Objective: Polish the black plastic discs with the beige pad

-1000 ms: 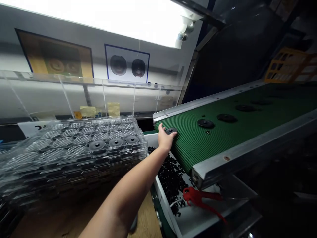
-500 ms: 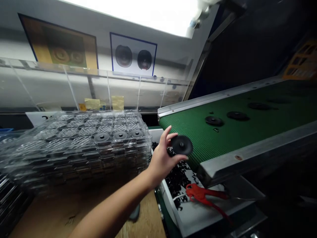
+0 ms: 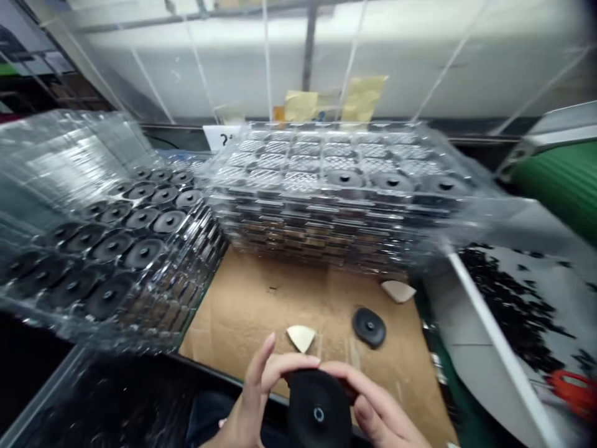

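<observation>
At six o'clock, the left hand (image 3: 247, 410) and right hand (image 3: 380, 414) are gripping a black disc (image 3: 318, 414), fingers curled around its rim and clear of the centre hole, while a second disc (image 3: 369, 327) is lying on brown cardboard (image 3: 233, 323) at one o'clock.
</observation>
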`<act>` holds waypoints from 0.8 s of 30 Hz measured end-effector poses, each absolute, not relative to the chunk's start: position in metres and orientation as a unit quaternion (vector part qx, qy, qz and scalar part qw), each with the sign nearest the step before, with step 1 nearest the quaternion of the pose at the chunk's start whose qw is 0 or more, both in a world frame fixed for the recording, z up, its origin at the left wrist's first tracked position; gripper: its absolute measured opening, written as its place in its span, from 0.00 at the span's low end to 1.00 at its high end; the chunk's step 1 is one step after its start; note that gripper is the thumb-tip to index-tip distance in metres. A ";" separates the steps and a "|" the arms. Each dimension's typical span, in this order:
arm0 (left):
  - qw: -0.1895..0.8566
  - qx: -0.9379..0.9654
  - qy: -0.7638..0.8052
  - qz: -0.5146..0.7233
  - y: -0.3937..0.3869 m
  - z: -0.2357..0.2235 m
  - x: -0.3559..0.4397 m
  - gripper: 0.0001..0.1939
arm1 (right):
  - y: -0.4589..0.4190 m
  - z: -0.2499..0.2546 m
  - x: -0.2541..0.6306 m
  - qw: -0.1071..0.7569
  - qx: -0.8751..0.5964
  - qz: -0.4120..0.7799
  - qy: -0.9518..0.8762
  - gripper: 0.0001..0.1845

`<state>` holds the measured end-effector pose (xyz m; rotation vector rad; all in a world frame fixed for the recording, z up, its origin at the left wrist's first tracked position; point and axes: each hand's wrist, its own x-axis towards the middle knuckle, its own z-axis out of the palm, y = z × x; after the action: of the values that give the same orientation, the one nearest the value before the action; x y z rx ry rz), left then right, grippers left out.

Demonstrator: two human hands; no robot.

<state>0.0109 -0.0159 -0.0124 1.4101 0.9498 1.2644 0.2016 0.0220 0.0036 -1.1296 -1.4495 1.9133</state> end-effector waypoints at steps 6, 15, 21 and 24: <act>0.449 0.595 0.416 0.521 -0.022 -0.016 -0.017 0.58 | 0.034 -0.005 0.172 0.203 -0.390 0.719 -0.538 0.28; 0.537 0.534 0.434 0.488 -0.029 -0.020 -0.032 0.55 | 0.032 -0.021 0.156 0.181 -0.360 0.811 -0.424 0.33; 0.583 0.497 0.426 0.481 -0.032 -0.020 -0.034 0.54 | 0.024 -0.035 0.154 0.161 -0.347 0.823 -0.420 0.29; 0.618 0.465 0.415 0.480 -0.031 -0.023 -0.035 0.48 | 0.023 -0.032 0.156 0.161 -0.343 0.818 -0.433 0.27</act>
<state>-0.0348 -0.0313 -0.0231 1.0701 0.9546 1.1044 0.1558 0.0229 -0.0323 -0.9788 -1.2367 2.3364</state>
